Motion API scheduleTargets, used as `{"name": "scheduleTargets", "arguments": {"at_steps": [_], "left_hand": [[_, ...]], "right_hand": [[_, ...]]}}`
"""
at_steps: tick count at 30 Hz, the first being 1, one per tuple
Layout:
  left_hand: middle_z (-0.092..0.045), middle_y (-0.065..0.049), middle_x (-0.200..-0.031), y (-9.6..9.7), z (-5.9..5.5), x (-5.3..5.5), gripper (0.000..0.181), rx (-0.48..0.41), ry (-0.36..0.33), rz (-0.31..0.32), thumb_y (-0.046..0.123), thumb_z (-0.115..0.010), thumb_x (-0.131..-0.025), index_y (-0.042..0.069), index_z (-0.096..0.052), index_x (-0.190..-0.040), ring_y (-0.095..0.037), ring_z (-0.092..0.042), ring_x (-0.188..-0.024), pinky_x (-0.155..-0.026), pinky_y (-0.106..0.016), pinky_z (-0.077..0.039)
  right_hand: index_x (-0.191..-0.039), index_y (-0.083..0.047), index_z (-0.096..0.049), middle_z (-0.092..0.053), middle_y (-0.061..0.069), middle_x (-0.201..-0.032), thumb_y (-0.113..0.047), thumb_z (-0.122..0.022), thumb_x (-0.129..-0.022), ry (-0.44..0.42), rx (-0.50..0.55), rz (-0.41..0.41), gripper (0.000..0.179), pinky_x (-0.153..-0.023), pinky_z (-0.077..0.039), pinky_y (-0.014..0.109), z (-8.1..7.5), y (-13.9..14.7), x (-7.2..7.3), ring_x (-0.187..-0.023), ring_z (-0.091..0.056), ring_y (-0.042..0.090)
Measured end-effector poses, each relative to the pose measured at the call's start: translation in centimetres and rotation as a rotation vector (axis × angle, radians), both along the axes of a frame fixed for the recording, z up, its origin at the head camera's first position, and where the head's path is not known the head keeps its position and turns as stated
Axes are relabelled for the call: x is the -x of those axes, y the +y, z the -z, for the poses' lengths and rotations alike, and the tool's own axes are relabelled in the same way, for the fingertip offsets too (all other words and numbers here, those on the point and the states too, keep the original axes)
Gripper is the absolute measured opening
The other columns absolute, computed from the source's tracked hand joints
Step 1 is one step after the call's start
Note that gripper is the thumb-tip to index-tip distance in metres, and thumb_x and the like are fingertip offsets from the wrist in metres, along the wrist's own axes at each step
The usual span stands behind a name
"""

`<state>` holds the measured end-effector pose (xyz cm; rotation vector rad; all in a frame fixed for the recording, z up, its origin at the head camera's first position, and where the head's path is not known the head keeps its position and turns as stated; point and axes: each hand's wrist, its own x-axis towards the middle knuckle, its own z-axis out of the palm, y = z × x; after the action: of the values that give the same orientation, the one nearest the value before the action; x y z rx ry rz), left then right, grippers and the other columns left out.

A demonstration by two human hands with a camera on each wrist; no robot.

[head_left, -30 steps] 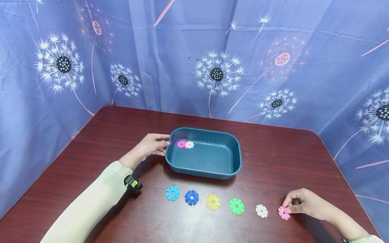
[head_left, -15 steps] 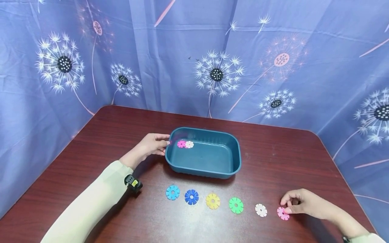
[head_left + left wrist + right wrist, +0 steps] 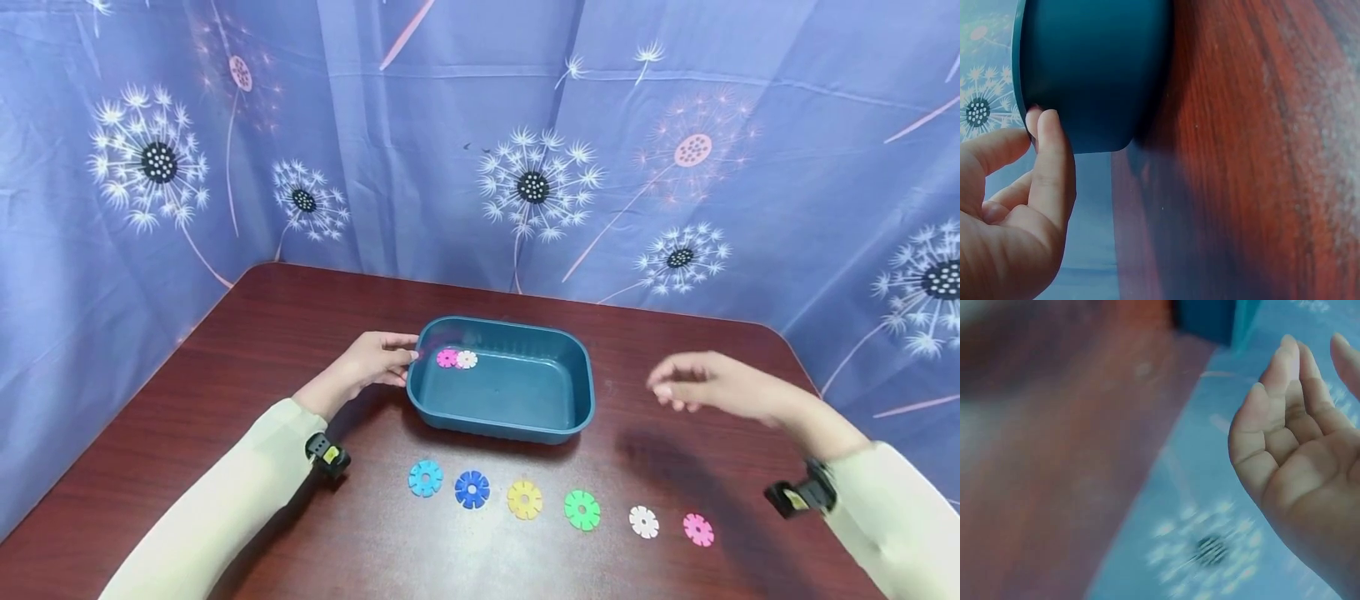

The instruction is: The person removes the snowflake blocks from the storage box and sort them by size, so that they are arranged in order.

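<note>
A teal plastic basin (image 3: 500, 428) stands mid-table, and my left hand (image 3: 372, 362) grips the rim at its left end. In the left wrist view, fingertips (image 3: 1050, 125) press the basin's end wall (image 3: 1094, 75) close to the rim. Inside the basin, a pink notched plastic disc (image 3: 447, 358) and a white one (image 3: 467, 359) overlap. My right hand (image 3: 712, 383) is raised over the table to the right of the basin, fingers loosely bent, holding nothing. Below it a second pink disc (image 3: 698, 530) lies flat at the right end of a row.
The row in front of the basin also has light blue (image 3: 425, 478), dark blue (image 3: 472, 490), yellow (image 3: 524, 499), green (image 3: 582, 510) and white (image 3: 643, 522) discs. A blue dandelion-print curtain (image 3: 450, 167) hangs behind the dark red wooden table (image 3: 247, 350).
My right hand has let go of the pink disc at the row's end and moved up, away from me. The left hand and the basin have stayed in place.
</note>
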<state>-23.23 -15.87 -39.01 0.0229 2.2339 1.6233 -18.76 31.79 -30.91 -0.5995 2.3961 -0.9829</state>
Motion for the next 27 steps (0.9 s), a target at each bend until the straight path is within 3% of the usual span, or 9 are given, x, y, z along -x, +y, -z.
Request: {"name": "scheduleTargets", "arguments": {"at_steps": [4, 9, 13, 17, 27], "left_hand": [[-0.068, -0.002, -0.08, -0.3, 0.1, -0.1, 0.053, -0.004, 0.003, 0.002, 0.01, -0.061, -0.101, -0.007, -0.046, -0.149, -0.005, -0.064, -0.065, -0.065, -0.02, -0.062], [-0.068, -0.004, -0.081, -0.3, 0.1, -0.1, 0.052, -0.005, 0.015, 0.001, 0.01, -0.061, -0.101, -0.006, -0.047, -0.149, -0.005, -0.064, -0.064, -0.065, -0.02, -0.062], [-0.069, -0.006, -0.083, -0.2, 0.1, -0.1, 0.052, -0.011, 0.015, -0.001, 0.009, -0.061, -0.101, -0.005, -0.048, -0.149, -0.005, -0.063, -0.064, -0.065, -0.019, -0.062], [-0.068, -0.005, -0.083, 0.0, 0.1, 0.0, 0.052, -0.015, 0.009, -0.001, 0.009, -0.06, -0.101, -0.005, -0.048, -0.149, -0.005, -0.063, -0.063, -0.065, -0.019, -0.062], [-0.067, -0.005, -0.08, 0.0, 0.4, 0.0, 0.052, -0.022, -0.002, -0.021, 0.009, -0.061, -0.1, -0.005, -0.049, -0.148, -0.006, -0.063, -0.063, -0.063, -0.019, -0.061]], "right_hand": [[-0.126, 0.001, -0.062, -0.069, 0.005, -0.103, -0.018, -0.06, -0.102, 0.021, -0.04, -0.016, 0.031, -0.081, -0.057, 0.025, -2.4, -5.0, 2.8, -0.093, -0.064, 0.008], [-0.134, 0.001, -0.061, -0.068, 0.022, -0.128, -0.019, -0.061, -0.102, 0.036, -0.077, -0.138, 0.039, -0.092, -0.058, 0.035, -3.2, -10.9, 6.2, -0.111, -0.067, 0.023], [-0.14, 0.002, -0.057, -0.062, 0.024, -0.139, -0.019, -0.061, -0.101, 0.04, -0.128, -0.244, 0.044, -0.106, -0.054, 0.046, -2.9, -14.3, 8.6, -0.127, -0.062, 0.034], [-0.144, 0.0, -0.055, -0.06, 0.023, -0.143, -0.019, -0.062, -0.1, 0.017, -0.143, -0.276, 0.048, -0.111, -0.051, 0.048, -2.2, -17.0, 10.0, -0.133, -0.06, 0.035], [-0.141, 0.0, -0.058, -0.064, 0.021, -0.137, -0.016, -0.067, -0.098, 0.015, -0.147, -0.295, 0.047, -0.094, -0.062, 0.04, 1.7, -21.9, 11.2, -0.114, -0.069, 0.028]]}}
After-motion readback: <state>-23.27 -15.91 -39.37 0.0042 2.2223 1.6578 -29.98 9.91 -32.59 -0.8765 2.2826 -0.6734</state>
